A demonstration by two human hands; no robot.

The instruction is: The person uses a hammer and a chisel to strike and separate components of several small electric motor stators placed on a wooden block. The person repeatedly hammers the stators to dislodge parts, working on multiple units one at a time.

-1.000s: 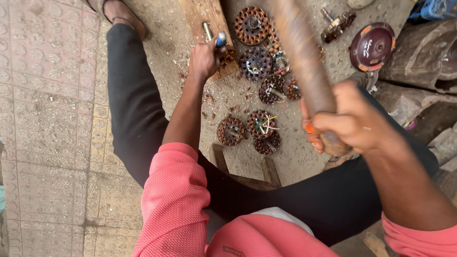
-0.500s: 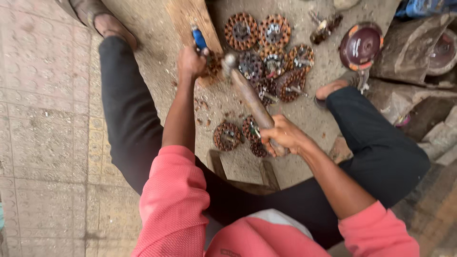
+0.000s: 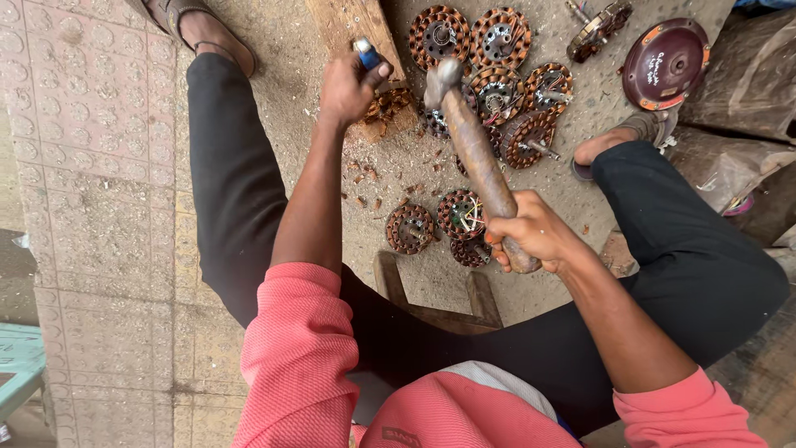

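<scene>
On my feed the left hand [image 3: 348, 83] is clenched round a blue-handled chisel [image 3: 366, 55]; only the handle top shows above the fist, tip hidden. The fist sits over a stator [image 3: 386, 106] w/ copper windings, which lies on the near end of a wood block [image 3: 352, 25]. The right hand [image 3: 531, 232] is wrapped tight on the lower end of a hammer [image 3: 474, 153]; its rusty handle slants up and left, and the steel head is just right of the chisel hand, apart from it, above the stator area. Can't tell if the head touches anything.

Copper scraps [image 3: 369, 178] are strewn on the ground below the block. Near the right hand, approx between the knees, three small stators [image 3: 444, 224] lie close together; one has coloured wires. Behind the hammer head sits a stator pile [image 3: 497, 62], several touching or overlapping, brown w/ copper coils. Further right is a round maroon cover [image 3: 666, 62], tilted, and a rotor part [image 3: 599, 26] at the top edge.

I see both legs in black trousers spread either side of the work, left foot [image 3: 203, 33] in a sandal at top left, right foot [image 3: 618, 141] beside the pile. Pink sleeves on both arms. A low wooden stool [image 3: 435, 294] pokes out under the body. Patterned tiles [image 3: 91, 166] cover the left side.
</scene>
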